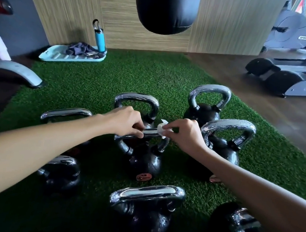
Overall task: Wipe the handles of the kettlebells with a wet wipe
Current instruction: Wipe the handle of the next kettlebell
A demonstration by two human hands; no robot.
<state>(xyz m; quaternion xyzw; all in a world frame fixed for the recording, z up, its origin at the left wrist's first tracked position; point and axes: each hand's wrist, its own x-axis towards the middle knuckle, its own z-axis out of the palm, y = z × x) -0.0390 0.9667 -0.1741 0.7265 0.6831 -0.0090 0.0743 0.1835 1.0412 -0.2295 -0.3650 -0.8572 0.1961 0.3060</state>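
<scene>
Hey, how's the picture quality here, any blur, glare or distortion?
Head view: the wall and treadmill are smeared by blur; the left hand, right hand and wipe look sharp; glare streaks the handle they hold; the wide lens bows the edges.

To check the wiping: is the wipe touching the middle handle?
Touching. Head view: the right hand pinches the wipe against the middle handle.

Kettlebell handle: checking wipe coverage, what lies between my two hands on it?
Head view: a bare stretch of chrome handle, then the wet wipe pinched by the right hand; the left hand holds the handle.
</scene>
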